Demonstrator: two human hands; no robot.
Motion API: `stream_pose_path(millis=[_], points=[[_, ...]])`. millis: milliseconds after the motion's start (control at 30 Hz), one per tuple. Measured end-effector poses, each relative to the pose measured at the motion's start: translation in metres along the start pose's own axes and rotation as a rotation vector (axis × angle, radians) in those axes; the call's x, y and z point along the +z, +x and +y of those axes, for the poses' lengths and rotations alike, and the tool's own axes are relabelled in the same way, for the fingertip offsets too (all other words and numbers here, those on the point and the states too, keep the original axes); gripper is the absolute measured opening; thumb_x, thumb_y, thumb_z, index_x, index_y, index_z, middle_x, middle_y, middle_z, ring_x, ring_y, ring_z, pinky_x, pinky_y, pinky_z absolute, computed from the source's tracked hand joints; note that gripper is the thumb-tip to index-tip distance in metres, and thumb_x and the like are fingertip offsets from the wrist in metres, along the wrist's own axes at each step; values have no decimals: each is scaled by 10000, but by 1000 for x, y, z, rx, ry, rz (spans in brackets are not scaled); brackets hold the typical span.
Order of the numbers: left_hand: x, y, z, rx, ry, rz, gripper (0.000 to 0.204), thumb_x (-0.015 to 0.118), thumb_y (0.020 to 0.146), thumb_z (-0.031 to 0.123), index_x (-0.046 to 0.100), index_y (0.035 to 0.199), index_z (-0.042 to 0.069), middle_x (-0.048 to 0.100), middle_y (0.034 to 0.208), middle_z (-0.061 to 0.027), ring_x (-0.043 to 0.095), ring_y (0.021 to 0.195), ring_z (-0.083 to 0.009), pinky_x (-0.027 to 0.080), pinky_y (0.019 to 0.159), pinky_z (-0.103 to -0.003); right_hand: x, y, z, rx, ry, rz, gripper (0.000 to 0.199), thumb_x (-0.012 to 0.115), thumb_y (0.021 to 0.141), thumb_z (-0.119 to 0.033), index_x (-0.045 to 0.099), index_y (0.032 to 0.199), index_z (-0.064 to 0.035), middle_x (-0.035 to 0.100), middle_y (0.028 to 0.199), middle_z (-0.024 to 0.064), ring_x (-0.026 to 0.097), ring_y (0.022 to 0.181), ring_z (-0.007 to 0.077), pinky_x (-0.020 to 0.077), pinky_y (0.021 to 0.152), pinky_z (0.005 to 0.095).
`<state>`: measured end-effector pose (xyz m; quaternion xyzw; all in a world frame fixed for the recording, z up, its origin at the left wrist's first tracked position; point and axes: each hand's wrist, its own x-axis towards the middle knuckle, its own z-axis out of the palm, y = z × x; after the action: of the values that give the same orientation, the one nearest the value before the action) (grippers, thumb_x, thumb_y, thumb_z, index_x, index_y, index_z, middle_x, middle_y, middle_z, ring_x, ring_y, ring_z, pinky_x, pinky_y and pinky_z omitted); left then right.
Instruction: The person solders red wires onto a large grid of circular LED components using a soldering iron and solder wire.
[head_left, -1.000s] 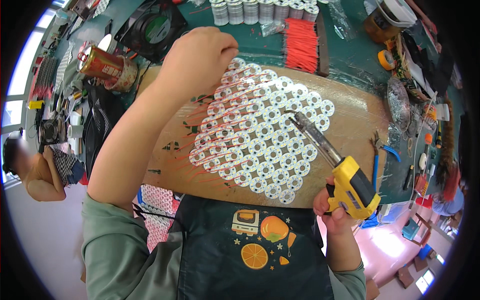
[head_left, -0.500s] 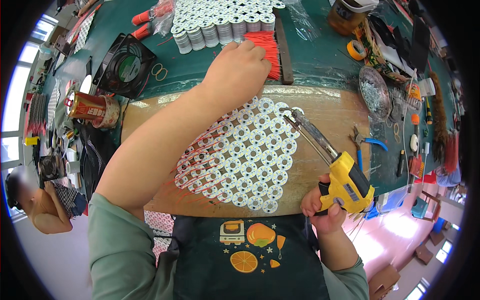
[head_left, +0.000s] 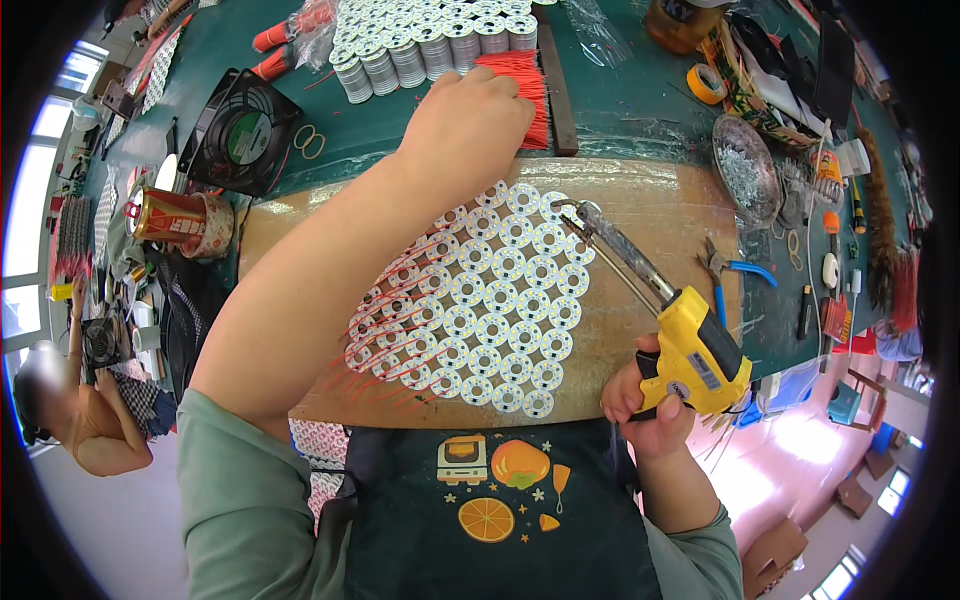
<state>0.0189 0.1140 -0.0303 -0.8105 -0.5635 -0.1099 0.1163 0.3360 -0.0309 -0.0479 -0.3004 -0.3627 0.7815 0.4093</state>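
Observation:
My left hand [head_left: 468, 122] reaches far forward onto a bundle of cut red wires [head_left: 528, 85]. Its fingers are curled down and the tips are hidden, so what they pinch, if anything, does not show. My right hand [head_left: 648, 408] grips a yellow soldering gun [head_left: 703, 352] by its handle, the metal tip pointing up and left over the panel. Under my left forearm lies a panel of round white LED boards [head_left: 502, 297] on a brown work board [head_left: 640, 250]. Red wires [head_left: 392, 345] stick out from the boards on its left side.
Stacked round white boards [head_left: 430, 50] stand behind, beside a dark bar [head_left: 558, 95]. At left are a black fan [head_left: 240, 132] and a drink can [head_left: 170, 215]. Blue-handled cutters [head_left: 735, 270], a metal bowl [head_left: 745, 175] and orange tape [head_left: 706, 84] lie right. Another person [head_left: 105, 420] sits far left.
The view has shifted slightly, moving the table things a little up and left. My left hand stays at the red wires; my right hand still holds the soldering gun. The other person's arm has risen.

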Motion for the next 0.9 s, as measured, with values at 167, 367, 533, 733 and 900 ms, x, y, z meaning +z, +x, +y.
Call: stream_pose_path(millis=[167, 367, 533, 733, 900], points=[[-1, 2, -1, -28, -39, 5, 62, 684, 821, 136, 682, 854, 83, 657, 912, -73, 644, 963, -276, 521, 830, -446, 0, 0, 0, -12, 1, -9, 804, 773, 873, -530, 458, 1404, -14, 507, 694, 15, 511, 539, 149, 425, 487, 308], [-3, 0, -3, -55, -92, -26, 59, 659, 813, 123, 666, 840, 71, 656, 892, -93, 647, 934, -302, 519, 823, -455, 1, 2, 0, -13, -1, -10, 801, 777, 876, -516, 455, 1398, -2, 510, 694, 18, 513, 536, 151, 426, 485, 308], [-9, -2, -2, -43, -75, -11, 77, 650, 822, 135, 661, 844, 62, 658, 883, -102, 649, 920, -312, 513, 820, -465, 0, 0, 0, -8, 10, -21, 800, 777, 878, -513, 451, 1396, 1, 513, 693, 19, 513, 538, 150, 431, 492, 307], [-21, 1, -2, -75, -77, -151, 114, 605, 904, 139, 647, 881, 35, 682, 899, -162, 661, 931, -346, 509, 818, -503, 0, 1, -1, -2, -4, -16, 808, 774, 876, -522, 445, 1402, -3, 517, 698, 17, 510, 541, 146, 426, 496, 309], [-38, -23, -8, -146, -261, -15, 184, 596, 946, 168, 678, 1016, 19, 682, 910, -171, 650, 964, -387, 514, 870, -499, -1, 1, -2, 8, -9, -20, 803, 768, 876, -536, 448, 1396, -14, 506, 694, 5, 506, 542, 135, 425, 502, 304]])
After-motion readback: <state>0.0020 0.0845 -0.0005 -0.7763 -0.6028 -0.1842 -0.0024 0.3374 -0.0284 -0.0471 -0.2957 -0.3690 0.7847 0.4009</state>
